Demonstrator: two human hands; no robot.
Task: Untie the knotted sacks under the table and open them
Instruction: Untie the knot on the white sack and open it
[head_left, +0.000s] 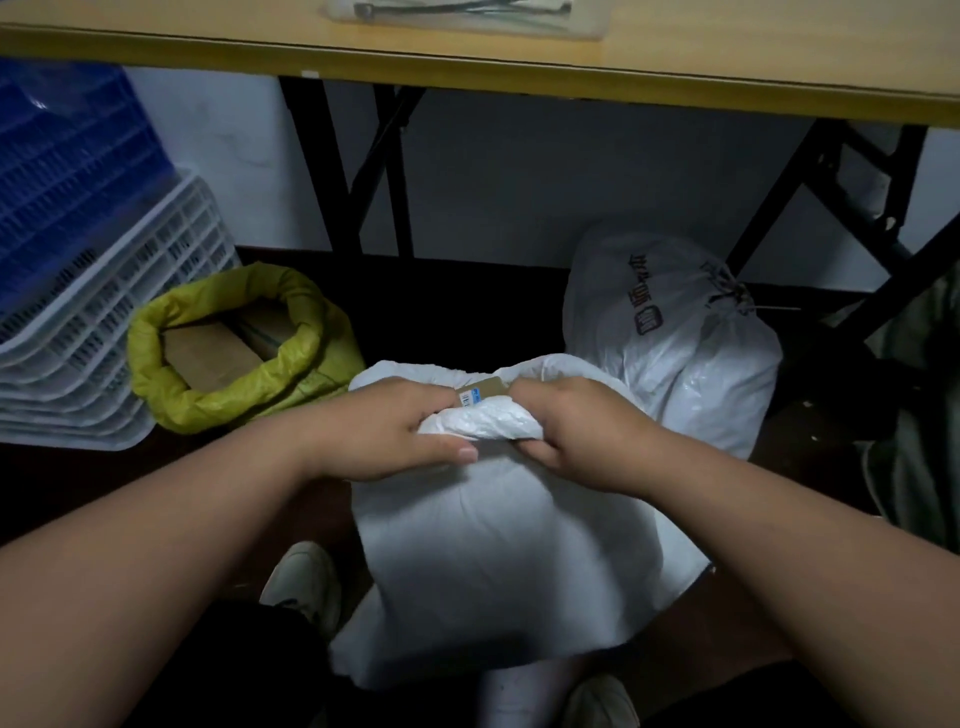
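Under the wooden table (519, 73), the left hand (395, 431) and right hand (571, 431) each grip the bunched mouth of a white woven sack (498, 545); a cardboard box corner (480, 392) shows between them.

It's dim down here under the table (467, 67); its top catches the light while the floor (467, 312) beyond falls into shadow. My forearms blur slightly, and the table's edge bows from wide-angle distortion.
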